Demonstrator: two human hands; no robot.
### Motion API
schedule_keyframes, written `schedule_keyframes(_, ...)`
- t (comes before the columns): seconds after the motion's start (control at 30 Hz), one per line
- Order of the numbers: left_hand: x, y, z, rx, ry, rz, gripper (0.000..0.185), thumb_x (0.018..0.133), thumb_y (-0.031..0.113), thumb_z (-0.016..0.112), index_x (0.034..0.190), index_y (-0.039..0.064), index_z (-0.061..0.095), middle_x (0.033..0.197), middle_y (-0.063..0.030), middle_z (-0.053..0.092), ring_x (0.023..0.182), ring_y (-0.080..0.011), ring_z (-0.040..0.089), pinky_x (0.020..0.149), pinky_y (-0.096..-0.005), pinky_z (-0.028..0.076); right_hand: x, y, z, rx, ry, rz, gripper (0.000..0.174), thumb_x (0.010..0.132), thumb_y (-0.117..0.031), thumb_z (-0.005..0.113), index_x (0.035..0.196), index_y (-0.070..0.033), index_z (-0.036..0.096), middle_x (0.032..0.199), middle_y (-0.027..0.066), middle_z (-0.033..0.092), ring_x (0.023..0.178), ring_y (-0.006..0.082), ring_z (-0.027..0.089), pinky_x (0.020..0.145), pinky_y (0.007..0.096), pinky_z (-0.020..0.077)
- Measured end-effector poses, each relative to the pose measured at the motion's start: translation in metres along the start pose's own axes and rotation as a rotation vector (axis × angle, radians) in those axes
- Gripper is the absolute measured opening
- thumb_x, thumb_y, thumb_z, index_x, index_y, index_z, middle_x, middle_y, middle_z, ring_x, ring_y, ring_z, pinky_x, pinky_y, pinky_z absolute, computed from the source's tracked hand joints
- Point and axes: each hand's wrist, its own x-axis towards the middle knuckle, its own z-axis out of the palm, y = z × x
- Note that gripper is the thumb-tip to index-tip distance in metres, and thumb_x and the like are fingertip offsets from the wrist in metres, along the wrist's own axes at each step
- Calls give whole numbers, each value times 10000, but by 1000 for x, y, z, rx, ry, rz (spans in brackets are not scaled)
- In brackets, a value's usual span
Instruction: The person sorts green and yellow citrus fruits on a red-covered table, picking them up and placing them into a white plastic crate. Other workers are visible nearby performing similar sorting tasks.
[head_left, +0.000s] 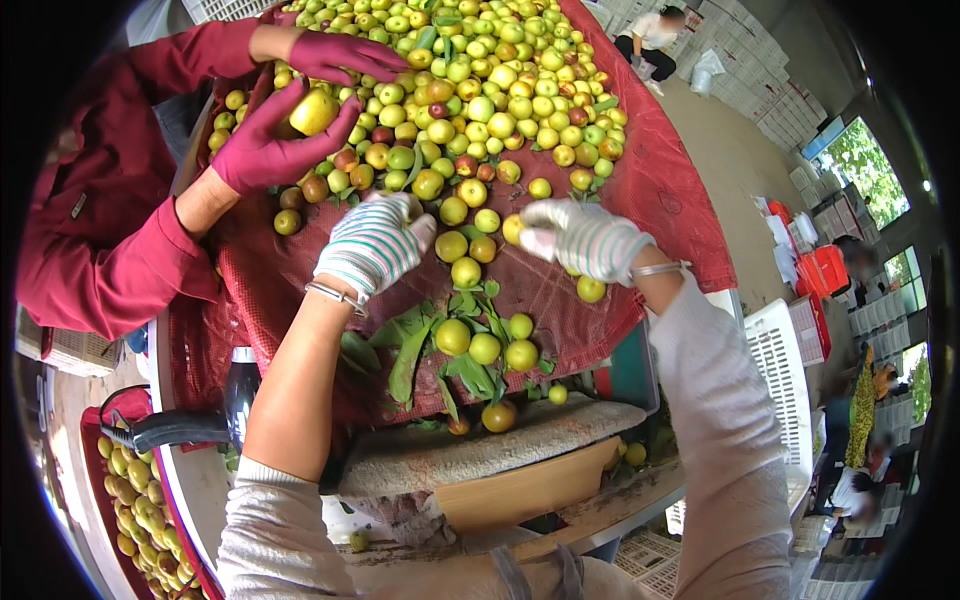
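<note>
Green, yellow and reddish jujube-like fruits (480, 109) lie heaped on a red mesh cloth (667, 202). My left hand (379, 240), in a striped knit glove, is curled at the near edge of the heap; a bit of yellow-green fruit shows between its thumb and fingers. My right hand (585, 236), gloved alike and slightly blurred, holds a yellow fruit (513, 229) at its fingertips. Between the hands lies a short row of loose fruits (451, 246). Closer to me, several fruits (484, 348) rest among green leaves (411, 364).
At left, a co-worker's pink-gloved hands (281, 139) reach over the heap, one holding a large yellow fruit. A dark bottle (241, 390) stands by the left edge. A padded board (487, 442) borders the near side; a white plastic crate (780, 375) stands at right.
</note>
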Motion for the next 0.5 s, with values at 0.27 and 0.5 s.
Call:
schedule_keyframes(0.27,5,-13,14,223,93,-193,983,750,344,787,1552,161,250,1579,-268,230,1445,-490,231,1140,-545,316,118,-17,12,-193,152,98,899,891,-675,514,1568,-149,245,1611,191,240,1480,395,233,1204,464,228)
schedule_keyframes(0.5,2,-25,10,124,-162,-86,1040,694,288,860,1521,13,293,1565,-267,261,1423,-431,321,1155,-425,332,76,-21,42,-39,72,-137,856,881,-598,589,1543,-141,297,1517,220,389,1420,407,333,1173,476,282)
